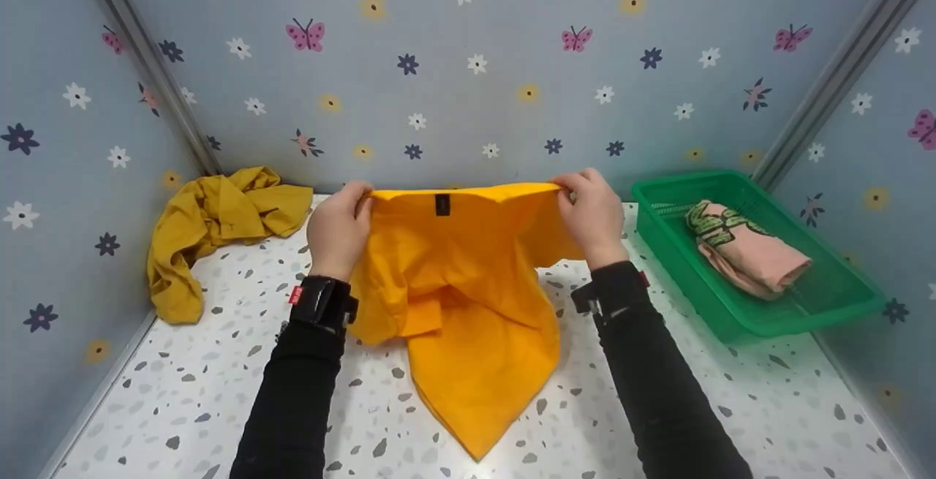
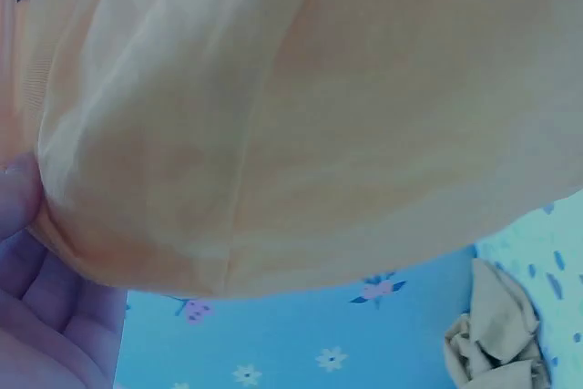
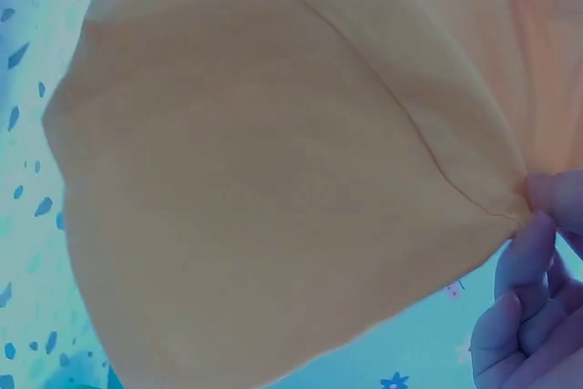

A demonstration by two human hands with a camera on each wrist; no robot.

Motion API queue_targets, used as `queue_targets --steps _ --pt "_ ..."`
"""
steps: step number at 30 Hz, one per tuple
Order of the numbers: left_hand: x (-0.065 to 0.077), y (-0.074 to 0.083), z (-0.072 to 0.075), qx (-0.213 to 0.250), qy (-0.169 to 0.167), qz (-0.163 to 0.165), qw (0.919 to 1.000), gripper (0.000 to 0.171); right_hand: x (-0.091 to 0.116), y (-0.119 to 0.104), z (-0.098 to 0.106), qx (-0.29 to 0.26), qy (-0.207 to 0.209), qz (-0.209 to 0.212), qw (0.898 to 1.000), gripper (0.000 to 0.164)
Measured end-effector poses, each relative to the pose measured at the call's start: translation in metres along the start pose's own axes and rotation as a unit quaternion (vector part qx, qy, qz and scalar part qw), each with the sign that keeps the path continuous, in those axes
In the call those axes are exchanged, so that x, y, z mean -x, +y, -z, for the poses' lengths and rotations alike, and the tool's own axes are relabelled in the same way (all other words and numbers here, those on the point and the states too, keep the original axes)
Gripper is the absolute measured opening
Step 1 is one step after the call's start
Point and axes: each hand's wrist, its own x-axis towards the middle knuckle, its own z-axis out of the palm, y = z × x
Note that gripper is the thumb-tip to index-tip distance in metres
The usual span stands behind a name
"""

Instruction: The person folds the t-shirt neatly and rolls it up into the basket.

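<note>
A bright orange-yellow shirt point(image 1: 482, 347) with a black neck label point(image 1: 442, 205) hangs between both hands, its top edge stretched nearly level. The left hand point(image 1: 340, 230) pinches that edge at one end, thumb against fingers; the right hand point(image 1: 596, 219) pinches the other end. Below, the cloth falls in loose folds to a pointed lower corner over the table. In the left wrist view the shirt point(image 2: 273, 134) fills most of the picture, with the left hand at its edge. The right wrist view has a seam of the cloth point(image 3: 228, 179) running to the pinching fingertips point(image 3: 528, 243).
A crumpled mustard garment point(image 1: 227, 216) lies on the speckled white table point(image 1: 168, 398) at the back left. At the right, a green plastic basket point(image 1: 702, 289) holds a folded pink garment point(image 1: 753, 252) with a green print. Flower-patterned panels point(image 1: 468, 91) enclose the back and sides.
</note>
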Motion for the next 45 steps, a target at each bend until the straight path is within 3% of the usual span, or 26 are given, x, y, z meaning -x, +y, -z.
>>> queue_targets --steps 4,8,10,17,29,35,39,45 --pt "0.0 -0.01 -0.01 -0.037 -0.021 0.043 0.9981 0.015 0.006 0.002 -0.011 -0.033 -0.036 0.02 0.999 0.026" --pt "0.006 -0.023 -0.021 -0.094 -0.106 0.102 0.9846 0.034 0.016 0.006 -0.021 -0.06 -0.101 0.052 0.992 0.036" --pt "0.012 -0.029 -0.026 -0.11 -0.146 0.114 0.9766 0.044 0.022 0.009 -0.027 -0.064 -0.133 0.051 0.988 0.038" --pt "0.032 -0.041 -0.039 -0.094 -0.186 0.096 0.9732 0.043 0.043 0.016 -0.048 -0.062 -0.216 0.005 0.974 0.039" --pt "0.057 -0.033 -0.035 -0.061 -0.257 0.055 0.963 0.031 0.07 0.008 -0.061 -0.063 -0.241 0.058 0.967 0.031" --pt "0.075 -0.026 -0.027 -0.027 -0.294 0.046 0.9542 0.039 0.093 -0.011 -0.062 -0.049 -0.256 0.164 0.951 0.026" --pt "0.085 -0.025 -0.022 -0.032 -0.306 0.037 0.9508 0.048 0.109 -0.028 -0.064 -0.041 -0.264 0.243 0.932 0.026" --pt "0.099 -0.03 -0.017 -0.043 -0.301 0.024 0.9525 0.06 0.137 -0.054 -0.07 -0.038 -0.281 0.326 0.902 0.026"
